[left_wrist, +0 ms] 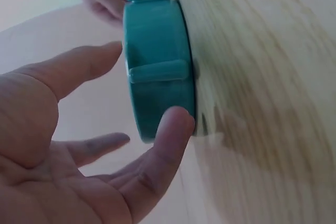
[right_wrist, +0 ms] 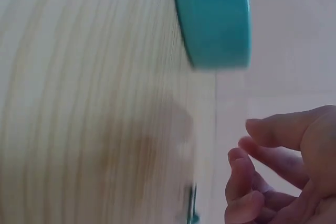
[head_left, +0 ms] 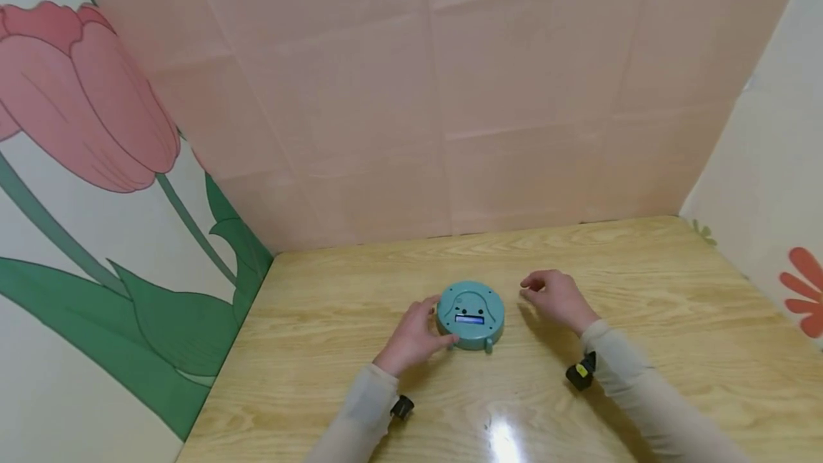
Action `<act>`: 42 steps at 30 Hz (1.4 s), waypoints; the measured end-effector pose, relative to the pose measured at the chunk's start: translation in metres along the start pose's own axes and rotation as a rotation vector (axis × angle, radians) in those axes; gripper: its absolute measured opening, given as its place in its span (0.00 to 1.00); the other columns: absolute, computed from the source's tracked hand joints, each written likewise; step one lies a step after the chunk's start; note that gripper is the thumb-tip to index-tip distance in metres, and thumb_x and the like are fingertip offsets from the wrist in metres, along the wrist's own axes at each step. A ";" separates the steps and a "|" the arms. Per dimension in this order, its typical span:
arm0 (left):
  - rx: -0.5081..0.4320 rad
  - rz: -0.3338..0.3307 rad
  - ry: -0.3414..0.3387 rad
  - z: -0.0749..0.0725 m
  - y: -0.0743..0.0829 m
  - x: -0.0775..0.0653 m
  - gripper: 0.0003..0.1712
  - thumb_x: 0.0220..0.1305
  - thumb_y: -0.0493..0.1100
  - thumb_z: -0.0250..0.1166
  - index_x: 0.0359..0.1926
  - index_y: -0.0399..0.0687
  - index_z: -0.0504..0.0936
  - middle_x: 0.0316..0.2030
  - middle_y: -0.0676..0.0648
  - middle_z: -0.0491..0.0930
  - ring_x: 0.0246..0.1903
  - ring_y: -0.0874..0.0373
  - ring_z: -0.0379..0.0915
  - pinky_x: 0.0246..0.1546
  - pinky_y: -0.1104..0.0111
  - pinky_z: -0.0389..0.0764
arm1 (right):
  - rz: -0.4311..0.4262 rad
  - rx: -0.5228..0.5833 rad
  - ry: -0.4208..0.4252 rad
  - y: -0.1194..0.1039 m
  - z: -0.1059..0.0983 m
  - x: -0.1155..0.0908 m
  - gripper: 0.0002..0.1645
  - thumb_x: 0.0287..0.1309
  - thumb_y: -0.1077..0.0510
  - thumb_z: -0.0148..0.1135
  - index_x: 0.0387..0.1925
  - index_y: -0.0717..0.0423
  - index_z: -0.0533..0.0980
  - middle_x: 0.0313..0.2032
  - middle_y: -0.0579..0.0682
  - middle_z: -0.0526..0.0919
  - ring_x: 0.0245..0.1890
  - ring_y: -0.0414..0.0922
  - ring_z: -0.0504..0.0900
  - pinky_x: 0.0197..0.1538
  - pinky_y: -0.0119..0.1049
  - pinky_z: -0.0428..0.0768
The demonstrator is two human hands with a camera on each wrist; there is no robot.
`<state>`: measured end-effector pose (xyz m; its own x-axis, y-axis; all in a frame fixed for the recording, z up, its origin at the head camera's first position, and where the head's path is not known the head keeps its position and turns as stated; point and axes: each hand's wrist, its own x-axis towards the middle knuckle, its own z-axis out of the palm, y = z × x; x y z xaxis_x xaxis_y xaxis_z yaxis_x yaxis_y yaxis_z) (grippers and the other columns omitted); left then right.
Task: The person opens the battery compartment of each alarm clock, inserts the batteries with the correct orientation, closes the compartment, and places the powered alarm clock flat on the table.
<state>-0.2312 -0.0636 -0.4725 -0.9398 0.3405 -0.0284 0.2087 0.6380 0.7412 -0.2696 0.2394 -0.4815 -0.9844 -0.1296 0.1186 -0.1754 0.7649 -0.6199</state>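
Observation:
A round teal alarm clock (head_left: 471, 293) with two short legs appears to lie face down on the wooden table. Its upper side has small dark holes and a slot (head_left: 469, 320) with a bluish, bar-shaped thing inside, possibly a battery. My left hand (head_left: 414, 334) holds the clock's left side, thumb at the rim by one leg (left_wrist: 157, 72) and the other fingers round the side. To the right of the clock and apart from it, my right hand (head_left: 558, 296) hovers above the table. Its fingers (right_wrist: 241, 174) are loosely bent, and no object shows between them.
The wooden table (head_left: 334, 291) meets a pink sheet (head_left: 360, 127) at the back. A wall with a painted tulip (head_left: 96, 106) stands on the left, and one with a red flower (head_left: 804, 291) on the right. A small blurred teal thing (right_wrist: 193, 211) shows in the right wrist view.

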 end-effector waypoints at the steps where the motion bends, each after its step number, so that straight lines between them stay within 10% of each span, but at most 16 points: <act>1: 0.001 0.009 -0.005 0.000 0.000 0.000 0.48 0.56 0.50 0.77 0.73 0.44 0.65 0.65 0.39 0.71 0.64 0.42 0.67 0.64 0.48 0.72 | -0.023 -0.025 0.014 0.004 -0.003 -0.001 0.12 0.63 0.59 0.65 0.43 0.64 0.83 0.36 0.55 0.85 0.37 0.50 0.81 0.40 0.47 0.80; 21: 0.058 0.089 -0.015 0.004 -0.012 0.010 0.47 0.55 0.46 0.78 0.72 0.38 0.66 0.67 0.41 0.71 0.66 0.47 0.67 0.68 0.56 0.68 | -0.069 -0.122 0.000 0.042 -0.033 -0.010 0.09 0.55 0.65 0.70 0.38 0.65 0.85 0.36 0.62 0.85 0.37 0.57 0.81 0.41 0.53 0.80; 28: 0.058 0.093 -0.012 0.005 -0.015 0.011 0.47 0.55 0.46 0.78 0.72 0.39 0.66 0.67 0.41 0.71 0.38 0.56 0.76 0.52 0.64 0.78 | -0.060 -0.106 -0.003 0.052 -0.032 -0.006 0.08 0.54 0.65 0.70 0.37 0.63 0.86 0.35 0.59 0.86 0.32 0.48 0.76 0.35 0.38 0.75; 42: 0.061 0.078 0.004 0.006 -0.011 0.008 0.46 0.56 0.45 0.77 0.71 0.37 0.67 0.67 0.41 0.72 0.61 0.52 0.72 0.65 0.58 0.72 | -0.050 -0.115 -0.042 0.058 -0.029 0.000 0.05 0.57 0.62 0.70 0.35 0.60 0.87 0.33 0.55 0.87 0.32 0.45 0.78 0.35 0.38 0.76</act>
<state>-0.2393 -0.0638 -0.4848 -0.9211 0.3881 0.0303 0.2971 0.6505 0.6989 -0.2794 0.3025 -0.4947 -0.9745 -0.1935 0.1133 -0.2241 0.8240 -0.5204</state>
